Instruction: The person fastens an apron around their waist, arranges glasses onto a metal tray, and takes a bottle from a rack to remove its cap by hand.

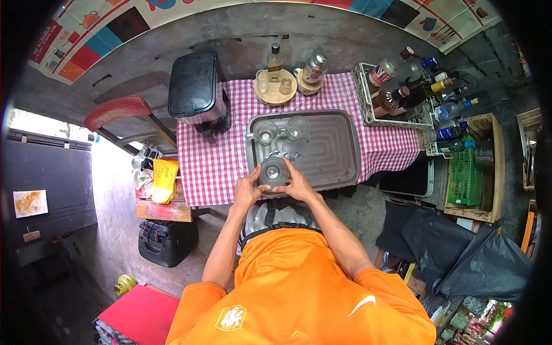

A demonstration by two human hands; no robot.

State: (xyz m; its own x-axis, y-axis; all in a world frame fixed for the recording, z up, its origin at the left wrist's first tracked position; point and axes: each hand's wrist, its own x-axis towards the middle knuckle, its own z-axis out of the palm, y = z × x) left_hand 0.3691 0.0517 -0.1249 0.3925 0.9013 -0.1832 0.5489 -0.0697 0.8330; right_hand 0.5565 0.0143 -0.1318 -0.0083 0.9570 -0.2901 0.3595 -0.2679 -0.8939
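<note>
My left hand (248, 187) and my right hand (300, 183) close around a clear drinking glass (274, 171) from both sides, over the near left part of a grey-brown tray (339, 172). Whether the glass rests on the tray or is slightly raised, I cannot tell. Just beyond it is a small, shiny bluish-white patch too unclear to name. Farther back on the tray, a glass mug (265, 133) with its handle to the left stands beside another clear glass mug (298, 128).
A red-checked tablecloth (207, 167) lies under the tray. Behind stand a black-lidded bin (193, 83), a round wooden board (276, 95) with a bottle and small glasses, and a stacked jar (315, 68). A white crate (397, 121) of bottles stands at right.
</note>
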